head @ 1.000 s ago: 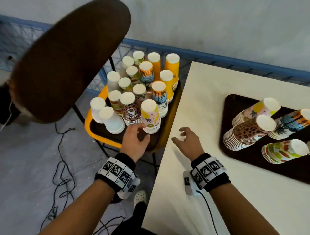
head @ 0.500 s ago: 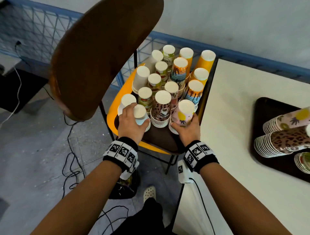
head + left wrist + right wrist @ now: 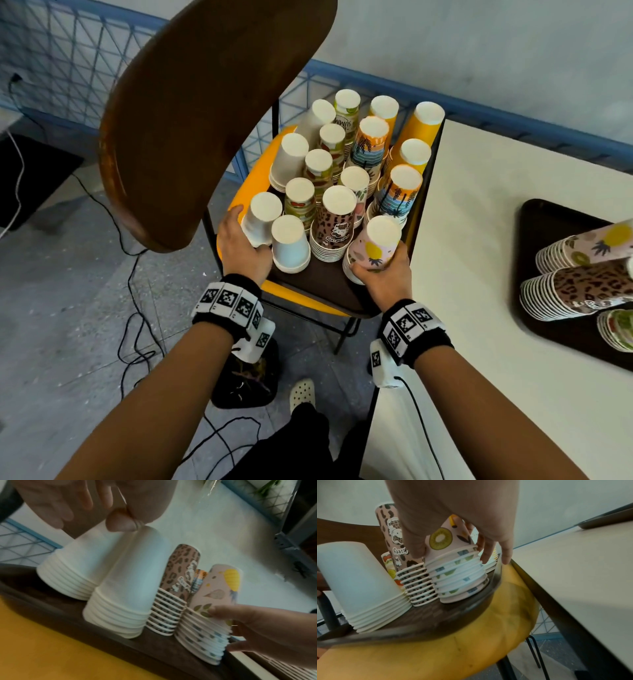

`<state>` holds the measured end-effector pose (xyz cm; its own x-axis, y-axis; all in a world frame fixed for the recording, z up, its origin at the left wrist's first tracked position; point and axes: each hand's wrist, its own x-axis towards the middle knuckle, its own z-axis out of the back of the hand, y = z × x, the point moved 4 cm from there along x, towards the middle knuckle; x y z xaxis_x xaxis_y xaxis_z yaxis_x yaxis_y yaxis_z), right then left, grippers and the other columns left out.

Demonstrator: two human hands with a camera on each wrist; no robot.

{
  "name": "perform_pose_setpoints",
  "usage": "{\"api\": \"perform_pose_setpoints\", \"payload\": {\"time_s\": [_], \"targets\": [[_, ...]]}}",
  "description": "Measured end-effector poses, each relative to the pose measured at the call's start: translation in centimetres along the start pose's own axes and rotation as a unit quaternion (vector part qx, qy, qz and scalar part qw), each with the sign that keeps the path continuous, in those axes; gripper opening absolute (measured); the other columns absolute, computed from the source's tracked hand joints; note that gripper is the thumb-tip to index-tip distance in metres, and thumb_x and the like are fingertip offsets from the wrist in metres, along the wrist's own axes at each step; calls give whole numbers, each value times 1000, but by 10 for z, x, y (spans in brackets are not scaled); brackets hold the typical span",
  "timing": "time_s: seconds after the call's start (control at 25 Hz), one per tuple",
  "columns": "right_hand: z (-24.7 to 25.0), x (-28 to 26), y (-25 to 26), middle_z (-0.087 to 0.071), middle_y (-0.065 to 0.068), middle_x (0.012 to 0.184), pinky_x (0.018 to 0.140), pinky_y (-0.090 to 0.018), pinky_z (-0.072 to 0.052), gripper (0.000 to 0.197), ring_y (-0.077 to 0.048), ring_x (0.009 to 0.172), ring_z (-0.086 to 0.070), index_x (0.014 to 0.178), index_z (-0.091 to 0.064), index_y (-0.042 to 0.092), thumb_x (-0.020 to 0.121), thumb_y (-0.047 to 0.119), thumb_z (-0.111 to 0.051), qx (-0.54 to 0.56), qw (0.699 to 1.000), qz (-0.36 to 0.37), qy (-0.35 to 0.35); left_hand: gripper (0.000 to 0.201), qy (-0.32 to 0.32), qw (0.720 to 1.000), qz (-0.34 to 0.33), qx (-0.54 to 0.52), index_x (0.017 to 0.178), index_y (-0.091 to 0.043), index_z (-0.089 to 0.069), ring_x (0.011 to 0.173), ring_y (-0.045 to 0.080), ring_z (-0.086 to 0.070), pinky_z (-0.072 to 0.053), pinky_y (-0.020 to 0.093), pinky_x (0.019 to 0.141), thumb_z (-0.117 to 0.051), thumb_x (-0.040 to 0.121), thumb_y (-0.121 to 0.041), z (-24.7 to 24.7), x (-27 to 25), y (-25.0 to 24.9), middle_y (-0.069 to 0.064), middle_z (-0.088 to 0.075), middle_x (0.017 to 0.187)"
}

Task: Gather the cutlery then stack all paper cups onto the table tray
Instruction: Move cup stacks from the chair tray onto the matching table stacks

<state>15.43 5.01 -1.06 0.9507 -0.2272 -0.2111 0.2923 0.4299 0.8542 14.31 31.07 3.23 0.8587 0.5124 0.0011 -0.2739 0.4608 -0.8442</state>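
The right hand (image 3: 383, 274) grasps the pink fruit-print stack of cups (image 3: 375, 248) near its lower rims: in the right wrist view the thumb is on one side and the other fingers (image 3: 488, 553) on the far side, curled around it. This stack stands upside down at the near right corner of the dark tray on the chair (image 3: 318, 284), very close to the edge of the white table (image 3: 479, 240). In the right wrist view the stack looks a little tilted, and I cannot tell if its bottom rim is fully on the tray.

The left hand (image 3: 239, 245) holds the plain white stack of cups (image 3: 260, 217) at the near left corner of the same tray; the thumb and fingers go around its side. In the left wrist view the fingertips (image 3: 120, 522) touch the top part of the white cups. A second white stack (image 3: 290, 245) stands just beside it, and next to that the leopard-print stack (image 3: 334, 222).

Many more stacks of cups (image 3: 370, 150), all upside down, fill the rest of this tray, which lies on the yellow seat of the chair (image 3: 239, 192). The brown chair back (image 3: 205, 102) rises on the left.

On the table, well apart to the right, is the table tray (image 3: 548, 222). Three stacks of cups lie on their sides on it (image 3: 579, 287).
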Motion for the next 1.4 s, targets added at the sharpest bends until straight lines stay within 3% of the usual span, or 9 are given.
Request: {"api": "perform_pose_setpoints", "payload": {"time_s": [0.2,0.32,0.48,0.64,0.76,0.92,1.08,1.2,1.4], "targets": [[-7,0,-6,-56,-8,128,94,-29,-45,91,-22,113,-55,134,-36,11,57,14,-87,30,999,-18,27,109,136,989,13,51,147,-17,-13,142,30,-22,-24,50,114,-80,62,-5,-4,35,18,11,-25,153],[-3,1,-4,-58,-5,121,89,-25,-43,84,-16,103,-54,130,-40,11,58,7,-85,56,998,-10,29,105,176,983,16,45,144,-18,-25,137,29,-32,-29,51,112,-83,57,-9,-8,45,23,11,-35,148],[0,1,-1,-56,1,114,84,-21,-47,84,-16,103,-55,127,-43,13,56,5,-86,56,996,11,63,85,173,983,51,32,134,-19,-40,125,30,-47,-38,46,105,-83,61,-12,-15,49,24,10,-52,135],[-3,-5,-1,-54,-7,121,92,-43,-52,88,-22,108,-57,124,-45,25,44,32,-82,3,998,43,49,87,110,990,82,-6,135,-20,-39,127,30,-45,-37,49,107,-83,60,-11,-8,47,32,11,-50,136],[0,-12,3,-53,-7,120,91,-47,-51,87,-24,110,-55,120,-45,28,41,39,-77,-2,997,61,35,85,86,993,83,-18,133,-17,-40,126,33,-45,-38,50,105,-80,60,-6,4,37,34,13,-48,135],[13,-20,10,-52,-7,121,92,-47,-50,87,-26,110,-54,121,-45,28,41,39,-76,13,996,72,42,83,92,989,108,-38,132,-5,-35,123,34,-45,-40,39,92,-77,61,-1,24,1,33,18,-46,132],[56,-36,7,-50,-8,123,94,-39,-49,84,-24,112,-53,121,-44,30,45,31,-80,51,995,74,44,111,199,972,120,-36,137,-17,-29,116,32,-47,-43,51,95,-76,37,-33,26,-62,21,11,-47,130],[102,-51,1,-54,-7,121,92,-35,-49,76,-23,109,-55,106,-40,45,44,29,-80,90,991,91,34,115,304,946,104,-45,138,-21,-29,119,30,-47,-42,53,97,-75,35,-38,-1,-111,-11,8,-47,131],[188,-66,-12,-62,0,107,78,-16,-51,70,-7,92,-63,103,-45,35,48,12,-80,164,981,100,20,113,369,925,60,-63,135,-19,-35,118,24,-50,-42,41,97,-78,33,-40,-77,-160,-93,2,-54,125]]}}
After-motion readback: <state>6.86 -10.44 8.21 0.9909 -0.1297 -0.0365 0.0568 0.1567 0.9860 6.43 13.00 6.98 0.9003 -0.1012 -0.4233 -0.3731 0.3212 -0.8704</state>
